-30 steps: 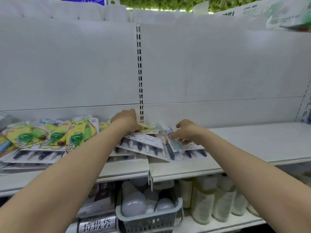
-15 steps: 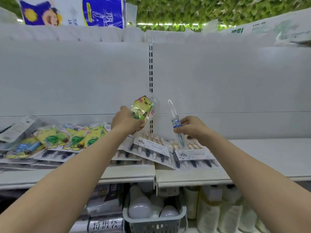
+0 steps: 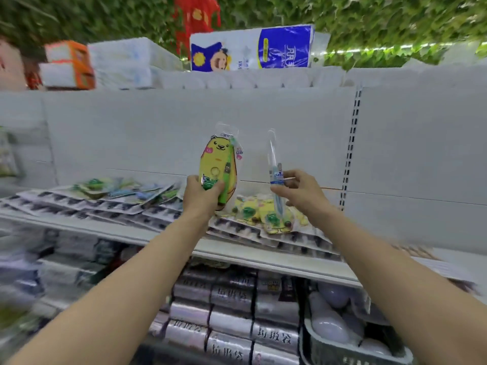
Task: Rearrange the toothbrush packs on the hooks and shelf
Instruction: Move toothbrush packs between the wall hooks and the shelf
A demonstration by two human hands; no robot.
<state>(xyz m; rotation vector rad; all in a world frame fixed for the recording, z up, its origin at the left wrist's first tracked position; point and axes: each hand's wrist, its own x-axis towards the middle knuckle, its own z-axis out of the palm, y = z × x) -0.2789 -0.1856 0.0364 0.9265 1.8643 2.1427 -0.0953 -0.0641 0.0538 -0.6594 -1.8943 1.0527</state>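
My left hand [image 3: 201,197] grips the lower part of a yellow cartoon-bear toothbrush pack [image 3: 218,164], held upright in front of the white back panel. My right hand [image 3: 300,192] pinches a slim clear toothbrush pack [image 3: 275,164] with a blue label, also upright, just right of the yellow one. Below both hands, more yellow packs [image 3: 266,214] lie on flat white multi-brush packs [image 3: 290,238] on the white shelf [image 3: 126,233]. Further packs [image 3: 105,196] are piled on the shelf to the left. No hooks show.
A slotted upright [image 3: 351,146] runs down the back panel at the right. Tissue packs [image 3: 250,47] and boxes [image 3: 68,64] stand on top of the unit. Below the shelf are rolls of bags [image 3: 232,320] and a grey basket [image 3: 355,349] of light bulbs.
Both hands have lifted their packs off the shelf pile and raised them upright. The view has swung left and up, so the slotted upright now lies to the right.
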